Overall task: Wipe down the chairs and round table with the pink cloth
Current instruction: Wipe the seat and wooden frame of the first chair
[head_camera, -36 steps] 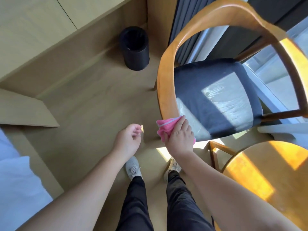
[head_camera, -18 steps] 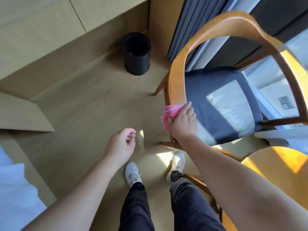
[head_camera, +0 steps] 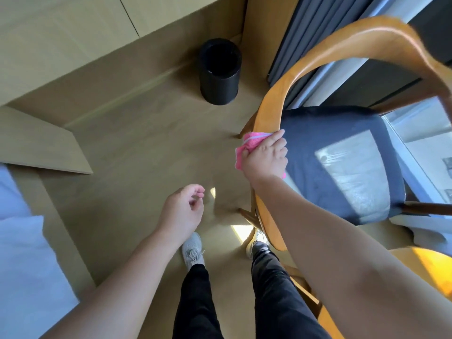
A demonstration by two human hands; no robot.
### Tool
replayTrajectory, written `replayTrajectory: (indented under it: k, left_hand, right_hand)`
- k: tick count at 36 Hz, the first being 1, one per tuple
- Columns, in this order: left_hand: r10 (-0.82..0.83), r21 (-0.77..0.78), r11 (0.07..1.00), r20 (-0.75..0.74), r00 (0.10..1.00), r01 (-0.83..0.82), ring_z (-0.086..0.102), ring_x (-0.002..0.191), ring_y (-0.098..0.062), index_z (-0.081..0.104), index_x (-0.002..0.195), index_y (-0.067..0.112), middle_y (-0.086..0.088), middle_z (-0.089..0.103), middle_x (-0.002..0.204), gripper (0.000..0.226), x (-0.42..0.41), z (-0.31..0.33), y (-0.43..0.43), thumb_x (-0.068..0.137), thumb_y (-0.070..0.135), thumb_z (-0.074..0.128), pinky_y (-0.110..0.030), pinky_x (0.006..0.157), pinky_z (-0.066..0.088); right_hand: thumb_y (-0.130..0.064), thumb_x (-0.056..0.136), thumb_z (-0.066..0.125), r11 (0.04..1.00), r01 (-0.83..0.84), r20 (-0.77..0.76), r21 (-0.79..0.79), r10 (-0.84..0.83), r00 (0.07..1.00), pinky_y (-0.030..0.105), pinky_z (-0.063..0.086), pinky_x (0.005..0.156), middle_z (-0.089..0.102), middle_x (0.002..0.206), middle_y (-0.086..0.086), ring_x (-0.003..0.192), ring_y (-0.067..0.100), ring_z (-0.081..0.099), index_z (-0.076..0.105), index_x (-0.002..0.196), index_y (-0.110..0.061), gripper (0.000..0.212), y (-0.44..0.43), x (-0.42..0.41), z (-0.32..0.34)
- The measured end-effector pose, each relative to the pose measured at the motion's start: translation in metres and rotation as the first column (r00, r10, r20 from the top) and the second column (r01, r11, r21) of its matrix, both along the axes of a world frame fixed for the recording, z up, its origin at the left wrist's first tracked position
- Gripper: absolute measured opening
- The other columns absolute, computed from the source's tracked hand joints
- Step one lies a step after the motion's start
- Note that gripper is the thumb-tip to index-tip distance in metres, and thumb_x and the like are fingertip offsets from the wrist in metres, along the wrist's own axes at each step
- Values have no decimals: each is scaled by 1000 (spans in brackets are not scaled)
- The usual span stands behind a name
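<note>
Pink cloth (head_camera: pixel 246 146) is bunched under your right hand (head_camera: pixel 266 160), pressed onto the curved wooden back rail of the chair (head_camera: pixel 274 99) on its left side, just beside the dark blue seat cushion (head_camera: pixel 325 148). Your fingers curl over the cloth and the rail together, and your thumb pins the fabric from the near side — a firm grip, with a pink fold sticking out to the left of your knuckles. Your left hand (head_camera: pixel 182 211) hangs over the floor, well apart from the chair, fingers loosely curled and holding nothing.

The round table (head_camera: pixel 426 266) shows only as a sunlit wooden edge at the lower right, partly behind your right forearm and near the chair. A black bin (head_camera: pixel 219 70) stands upright on the floor by the wall — left of the chair, near the grey curtain (head_camera: pixel 305 33). White bedding (head_camera: pixel 22 253) fills the left edge, and your pale shoes (head_camera: pixel 193 250) stand between it and the chair.
</note>
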State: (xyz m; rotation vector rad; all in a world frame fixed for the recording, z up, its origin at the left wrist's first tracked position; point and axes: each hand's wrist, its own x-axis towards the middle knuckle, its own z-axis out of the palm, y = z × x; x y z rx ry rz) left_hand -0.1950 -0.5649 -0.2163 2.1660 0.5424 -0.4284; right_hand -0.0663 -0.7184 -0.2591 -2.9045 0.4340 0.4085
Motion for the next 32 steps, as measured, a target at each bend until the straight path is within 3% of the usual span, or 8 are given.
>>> replayTrajectory:
  k: [10,17,21,24,27,29,32]
  left_hand:
    - [-16,6,1000,19,1000,16,56,70,2,63,99,23,14,63,92,23,-4,2,-15,88,4,55,-3,64,39]
    - [-69,34,997,78,995,66,59,71,-3,62,99,25,15,63,94,24,5,9,-18,87,5,56,-18,69,47]
    - [-68,41,997,83,994,65,58,71,-2,64,101,22,14,63,95,24,9,14,-17,88,5,56,-14,67,45]
    - [-60,43,998,88,994,56,58,71,-1,63,99,25,15,63,94,24,9,15,-18,87,5,56,-10,64,42]
    - [-66,35,997,77,995,63,57,71,0,59,95,31,16,63,94,27,12,14,-21,87,5,56,-11,64,41]
    - [-69,25,997,70,995,67,57,70,-1,57,93,33,14,63,94,29,14,12,-23,87,5,56,-10,64,41]
    - [-87,30,996,64,994,85,58,72,-1,60,95,29,13,63,95,25,18,8,-27,87,5,56,-10,65,40]
  right_hand:
    - [-52,82,57,994,103,-56,22,-102,993,37,41,94,34,135,15,117,27,42,-9,149,7,112,11,70,-4]
    - [-53,85,59,988,148,-56,33,-146,988,35,40,94,34,136,15,118,26,42,-9,150,6,111,13,85,0]
    - [-55,82,62,989,140,-81,45,-136,987,35,40,96,32,137,15,120,26,41,-12,149,5,117,12,90,5]
    - [-54,87,54,989,105,-105,100,-95,990,39,40,97,30,139,17,123,29,40,-14,150,2,109,4,90,13]
    - [-60,92,48,991,-41,-75,126,51,996,43,41,99,27,146,17,126,32,41,-10,153,-7,100,-16,87,21]
    - [-54,96,43,956,-288,30,56,286,958,46,41,100,27,149,18,127,36,40,2,155,-10,84,-35,82,22]
    - [-28,98,47,712,-699,268,65,662,700,52,43,99,43,139,22,123,42,45,44,140,-5,48,-61,81,20]
